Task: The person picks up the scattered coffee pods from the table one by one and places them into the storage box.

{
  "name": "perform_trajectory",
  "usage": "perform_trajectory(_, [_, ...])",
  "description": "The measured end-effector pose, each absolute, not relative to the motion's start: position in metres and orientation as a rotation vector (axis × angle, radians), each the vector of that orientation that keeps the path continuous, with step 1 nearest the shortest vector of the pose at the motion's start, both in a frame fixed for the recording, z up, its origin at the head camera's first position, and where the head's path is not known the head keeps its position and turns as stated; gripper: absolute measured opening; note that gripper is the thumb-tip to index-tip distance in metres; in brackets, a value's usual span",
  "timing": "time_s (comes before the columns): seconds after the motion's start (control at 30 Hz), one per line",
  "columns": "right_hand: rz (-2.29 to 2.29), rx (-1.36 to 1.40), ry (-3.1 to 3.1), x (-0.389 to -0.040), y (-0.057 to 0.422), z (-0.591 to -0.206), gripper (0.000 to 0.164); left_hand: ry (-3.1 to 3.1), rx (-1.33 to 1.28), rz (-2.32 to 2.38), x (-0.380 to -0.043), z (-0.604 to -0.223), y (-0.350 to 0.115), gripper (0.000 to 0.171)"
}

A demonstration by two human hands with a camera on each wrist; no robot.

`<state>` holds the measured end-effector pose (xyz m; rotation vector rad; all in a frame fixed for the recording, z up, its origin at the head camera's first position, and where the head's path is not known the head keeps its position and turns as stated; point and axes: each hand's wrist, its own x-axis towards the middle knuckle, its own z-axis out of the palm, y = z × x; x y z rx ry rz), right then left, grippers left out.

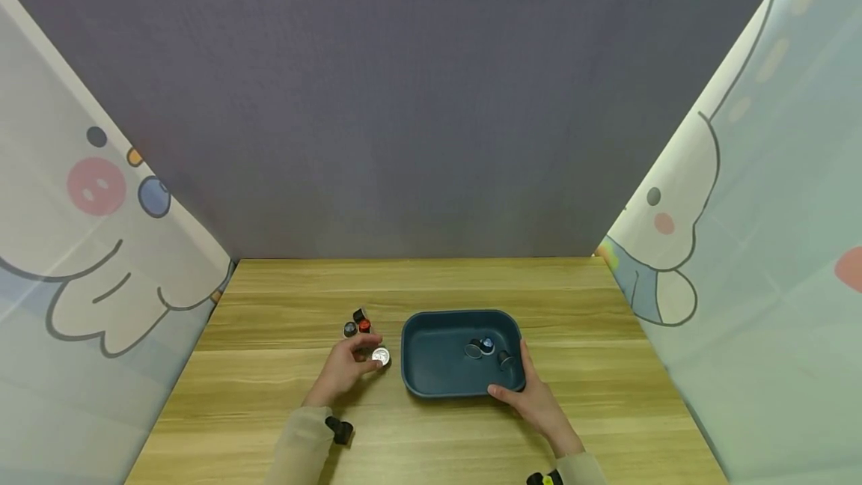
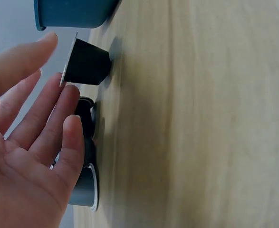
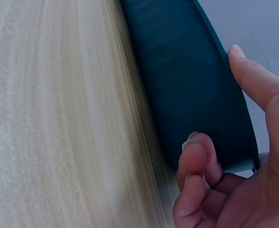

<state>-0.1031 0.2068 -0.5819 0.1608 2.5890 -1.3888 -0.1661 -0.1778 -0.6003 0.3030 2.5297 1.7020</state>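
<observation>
My left hand (image 1: 345, 368) is spread around a coffee capsule (image 1: 381, 355) that stands on its narrow end, silver lid up. In the left wrist view, the thumb is apart from the dark capsule (image 2: 88, 62), while a fingertip lies close to its rim; whether it touches, I cannot tell. Just beyond the hand are a red capsule (image 1: 364, 325) and dark ones (image 1: 350, 329). My right hand (image 1: 535, 399) holds the near right corner of a dark blue tray (image 1: 438, 396), thumb at the rim and fingers along the outer side. Three capsules (image 1: 487, 344) lie inside the tray, towards its right.
The wooden table (image 1: 431, 440) carries everything. A grey panel (image 1: 417, 111) rises behind its far edge. Cartoon-printed curtains (image 1: 754, 305) flank both sides. A black strap with a small device (image 1: 340, 429) is on the left wrist.
</observation>
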Motion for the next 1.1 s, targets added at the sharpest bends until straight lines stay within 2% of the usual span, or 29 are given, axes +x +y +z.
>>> perform_trajectory(0.57, [-1.43,0.203,2.533,-0.103,0.206,-0.582,0.119,2.553,0.354,1.654,-0.168,-0.611,-0.173,0.04])
perform_trajectory(0.83, [-1.427,0.198,2.522,-0.104,0.206,-0.582,0.119,2.579,0.269,1.593,-0.167,-0.612,-0.174,0.034])
perform_trajectory(1.1, [-1.461,0.206,2.487,-0.104,0.206,-0.581,0.119,2.57,0.288,1.582,-0.166,-0.612,-0.174,0.04])
